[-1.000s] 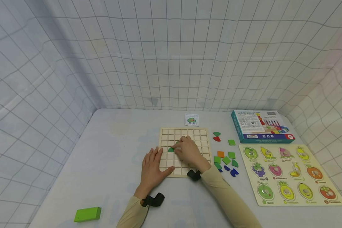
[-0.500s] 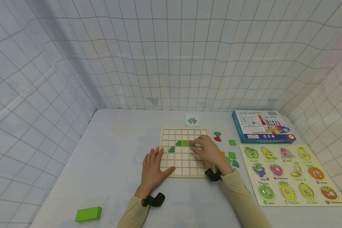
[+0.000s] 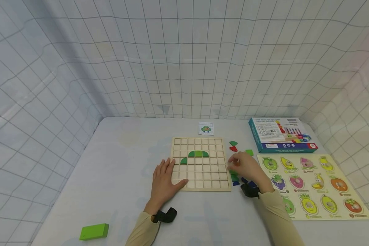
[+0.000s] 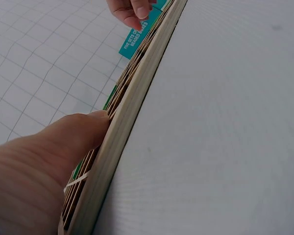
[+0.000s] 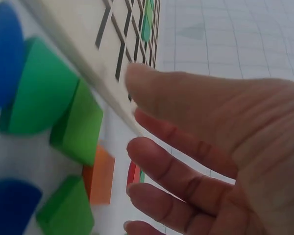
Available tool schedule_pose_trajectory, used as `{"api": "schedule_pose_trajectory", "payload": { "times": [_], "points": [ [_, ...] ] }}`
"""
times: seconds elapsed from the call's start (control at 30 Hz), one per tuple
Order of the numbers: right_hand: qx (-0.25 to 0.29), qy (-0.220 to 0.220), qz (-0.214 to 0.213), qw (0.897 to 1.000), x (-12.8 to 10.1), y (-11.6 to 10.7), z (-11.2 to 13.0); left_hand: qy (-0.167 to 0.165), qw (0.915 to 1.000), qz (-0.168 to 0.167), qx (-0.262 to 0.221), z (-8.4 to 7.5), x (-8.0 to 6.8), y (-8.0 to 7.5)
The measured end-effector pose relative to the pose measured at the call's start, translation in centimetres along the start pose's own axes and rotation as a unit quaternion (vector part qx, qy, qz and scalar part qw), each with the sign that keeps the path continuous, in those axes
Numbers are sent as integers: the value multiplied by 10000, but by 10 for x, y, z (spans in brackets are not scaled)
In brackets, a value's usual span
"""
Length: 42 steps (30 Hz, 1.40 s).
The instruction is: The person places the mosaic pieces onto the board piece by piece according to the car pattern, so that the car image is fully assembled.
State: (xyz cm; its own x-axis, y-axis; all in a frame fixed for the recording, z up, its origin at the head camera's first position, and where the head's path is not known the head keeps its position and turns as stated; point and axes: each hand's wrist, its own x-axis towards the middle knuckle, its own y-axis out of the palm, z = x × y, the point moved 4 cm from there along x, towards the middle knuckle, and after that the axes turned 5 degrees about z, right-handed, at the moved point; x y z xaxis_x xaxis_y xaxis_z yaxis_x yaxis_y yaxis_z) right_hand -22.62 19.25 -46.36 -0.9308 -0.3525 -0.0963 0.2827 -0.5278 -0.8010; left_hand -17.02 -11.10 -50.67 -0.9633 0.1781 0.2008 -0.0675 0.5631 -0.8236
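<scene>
A: Wooden grid board: what changed?
B: Right hand left it, now over loose tiles just right of the board, fingers loosely spread, holding nothing. Left hand stays flat on the board's left edge.
A: Counts?
B: Four green pieces on the board, one pattern card behind it.

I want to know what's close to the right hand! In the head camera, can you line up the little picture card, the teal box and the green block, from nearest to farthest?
Measured from the right hand:
1. Teal box, up and to its right, by the back wall.
2. Little picture card, up and to its left, behind the wooden grid board.
3. Green block, far off at the table's front left corner.
</scene>
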Motion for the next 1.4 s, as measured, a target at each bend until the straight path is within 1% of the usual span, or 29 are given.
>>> {"api": "schedule_pose_trajectory", "payload": {
  "times": [0.1, 0.2, 0.33, 0.43, 0.8, 1.07, 1.3, 1.4],
  "points": [
    [24, 58, 193, 9998, -3, -2, -6, -14, 10000, 8, -7, 0, 0, 0],
    [55, 23, 330, 9994, -6, -3, -9, -15, 10000, 16, -30, 0, -1, 0],
    [72, -129, 406, 9991, -9, -4, -9, -13, 10000, 3, -42, 0, -1, 0],
    [55, -155, 434, 9989, -8, -4, -9, -18, 10000, 7, -37, 0, -1, 0],
    [52, 116, 396, 9991, -6, -4, -13, -33, 10000, 34, -33, -1, 0, -1],
    [6, 121, 425, 9990, -7, -4, -11, -59, 10000, 57, -15, 0, 0, 1],
    [-155, 400, 577, 9974, -1, -3, -13, -19, 10000, 26, 2, 0, 0, 0],
    [-121, 511, 647, 9965, 0, -3, -12, -8, 10000, 28, -21, 0, -1, 0]
  ]
}}
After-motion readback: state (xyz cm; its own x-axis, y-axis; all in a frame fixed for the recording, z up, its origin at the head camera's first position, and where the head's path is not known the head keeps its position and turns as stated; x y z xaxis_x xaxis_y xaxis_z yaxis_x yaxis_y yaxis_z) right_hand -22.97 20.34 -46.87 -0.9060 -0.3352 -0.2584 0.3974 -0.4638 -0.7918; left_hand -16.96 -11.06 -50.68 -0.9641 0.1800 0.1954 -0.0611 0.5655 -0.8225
